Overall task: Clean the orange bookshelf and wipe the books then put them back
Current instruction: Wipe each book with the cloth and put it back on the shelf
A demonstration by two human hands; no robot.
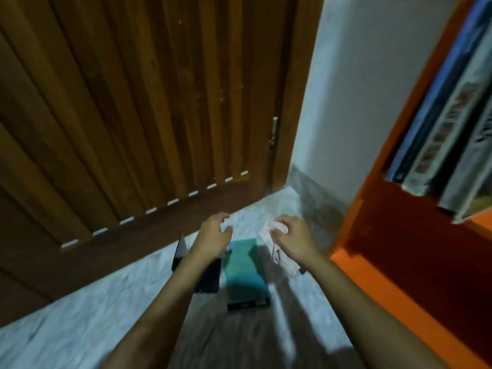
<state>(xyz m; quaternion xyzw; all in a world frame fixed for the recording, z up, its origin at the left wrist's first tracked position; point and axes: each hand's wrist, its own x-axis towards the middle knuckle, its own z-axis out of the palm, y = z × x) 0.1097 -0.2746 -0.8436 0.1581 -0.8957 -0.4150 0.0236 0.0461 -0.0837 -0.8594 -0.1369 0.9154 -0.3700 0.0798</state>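
2 bare hands reach forward over a pale marbled floor (80,302); the left hand (213,235) hovers with its fingers spread and loosely curled, holding nothing; the right hand (292,238) has its fingers curled round a pink-and-white cloth (267,231), which bunches at the fingertips and hangs down below the wrist. Between the 2 forearms a teal book (245,270) lies flat on the floor, with a dark edge showing at its near end; just left of it, partly hidden under the left forearm, lies a dark book (209,278); a 3rd, thin dark book (179,251) stands tilted at the far left of this group, near the foot of the door. The orange bookshelf (399,249) fills the right side of the view, its side panel close to the right forearm; on its shelf a row of shelved books (447,123) leans together, spines outward, their titles too blurred to read. A slatted wooden door (133,115) takes up the left and centre background; a white wall (359,89) runs between the door frame and the bookshelf; the whole view is softly blurred.
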